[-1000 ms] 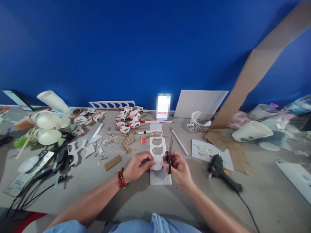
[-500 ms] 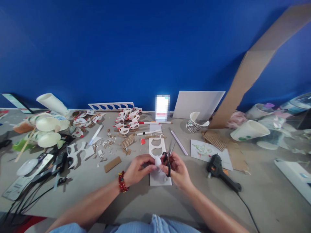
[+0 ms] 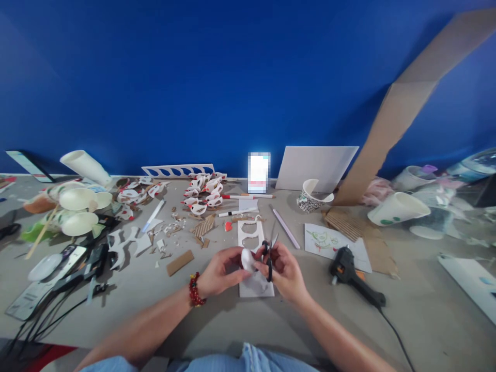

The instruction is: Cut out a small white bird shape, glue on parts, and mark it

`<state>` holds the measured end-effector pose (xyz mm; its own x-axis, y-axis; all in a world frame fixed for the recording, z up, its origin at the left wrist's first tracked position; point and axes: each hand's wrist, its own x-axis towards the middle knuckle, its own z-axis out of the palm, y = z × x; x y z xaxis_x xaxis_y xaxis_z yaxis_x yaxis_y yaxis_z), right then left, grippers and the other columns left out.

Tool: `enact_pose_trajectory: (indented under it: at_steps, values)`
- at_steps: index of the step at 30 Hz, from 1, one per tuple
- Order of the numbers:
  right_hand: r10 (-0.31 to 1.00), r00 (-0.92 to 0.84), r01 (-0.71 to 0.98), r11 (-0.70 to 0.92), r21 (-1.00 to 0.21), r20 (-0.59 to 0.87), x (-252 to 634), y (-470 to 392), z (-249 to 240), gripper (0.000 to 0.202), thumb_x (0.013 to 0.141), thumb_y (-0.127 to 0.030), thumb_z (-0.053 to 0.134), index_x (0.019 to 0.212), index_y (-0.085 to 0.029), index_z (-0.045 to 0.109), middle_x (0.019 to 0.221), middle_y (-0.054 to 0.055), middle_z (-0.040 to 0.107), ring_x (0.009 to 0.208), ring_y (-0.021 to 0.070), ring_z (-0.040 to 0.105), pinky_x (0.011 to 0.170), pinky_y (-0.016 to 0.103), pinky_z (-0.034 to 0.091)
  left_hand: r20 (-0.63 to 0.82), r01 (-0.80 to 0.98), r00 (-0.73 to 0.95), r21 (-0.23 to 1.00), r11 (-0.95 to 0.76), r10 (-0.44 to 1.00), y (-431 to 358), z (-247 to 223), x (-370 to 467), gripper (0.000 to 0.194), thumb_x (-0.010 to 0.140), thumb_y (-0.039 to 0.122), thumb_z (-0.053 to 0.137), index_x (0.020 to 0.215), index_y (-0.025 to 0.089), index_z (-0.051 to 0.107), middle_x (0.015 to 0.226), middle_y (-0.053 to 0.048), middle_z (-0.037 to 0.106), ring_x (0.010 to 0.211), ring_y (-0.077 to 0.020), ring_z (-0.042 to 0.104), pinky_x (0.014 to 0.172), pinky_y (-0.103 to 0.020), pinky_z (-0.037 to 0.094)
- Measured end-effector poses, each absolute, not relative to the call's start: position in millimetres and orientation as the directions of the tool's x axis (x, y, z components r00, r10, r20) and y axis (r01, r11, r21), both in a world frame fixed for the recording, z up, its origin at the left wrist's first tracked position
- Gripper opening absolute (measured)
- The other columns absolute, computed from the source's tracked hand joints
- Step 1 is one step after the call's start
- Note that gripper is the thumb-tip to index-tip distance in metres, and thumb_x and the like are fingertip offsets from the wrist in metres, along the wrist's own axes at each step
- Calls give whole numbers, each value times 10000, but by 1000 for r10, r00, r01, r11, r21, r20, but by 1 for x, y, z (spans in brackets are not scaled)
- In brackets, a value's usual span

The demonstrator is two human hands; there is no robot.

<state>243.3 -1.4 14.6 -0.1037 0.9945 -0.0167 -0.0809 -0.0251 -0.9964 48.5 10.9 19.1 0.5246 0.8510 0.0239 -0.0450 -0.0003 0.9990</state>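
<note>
Between the fingers of my left hand (image 3: 222,271) is a small white rounded cutout (image 3: 247,260), tilted on edge. My right hand (image 3: 285,271) holds black-handled scissors (image 3: 267,258), their blades pointing up and away from me; its fingertips come close to the cutout, and I cannot tell whether they touch it. Below both hands lies a white strip of card (image 3: 256,287) with cut-out openings in its far part. A small red piece (image 3: 228,226) rests left of the strip.
Several white-and-red bird shapes (image 3: 197,206) sit at the back left. A black glue gun (image 3: 351,274) with a cord lies right, beside a drawing (image 3: 315,238). A lit phone (image 3: 259,173) stands against the blue wall. Cardboard scraps (image 3: 180,262) and paper bits lie left.
The white cutout has turned in my fingers and shifted slightly left, showing a rounder face. The scissors stay in my right hand, almost unmoved.
</note>
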Motion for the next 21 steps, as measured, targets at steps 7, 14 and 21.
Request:
enact_pose_trajectory:
  at_steps: [7,14,21]
  values:
    - [994,-93,-22,-61,-998,-58,246,3,15,332,677,-333,780,866,-203,540,786,3,600,658,132,561,600,239,472,8,-287,557,940,184,831,12,18,50,206,856,248,643,1022,154,566,873,-71,680,805,-159,643,758,-272,492]
    - [987,-124,-95,-114,-989,-102,245,3,13,341,674,-328,772,846,-207,504,726,-23,572,623,115,540,580,223,449,5,-324,571,920,220,821,14,21,49,282,863,297,633,1098,160,557,941,-83,672,841,-184,652,782,-305,499]
    - [981,-169,-91,-114,-989,-98,244,2,13,336,676,-346,771,821,-212,499,736,-10,600,618,122,544,569,226,444,-89,-191,483,960,204,871,16,16,50,229,835,314,669,970,151,582,823,-28,656,738,-123,619,686,-220,483]
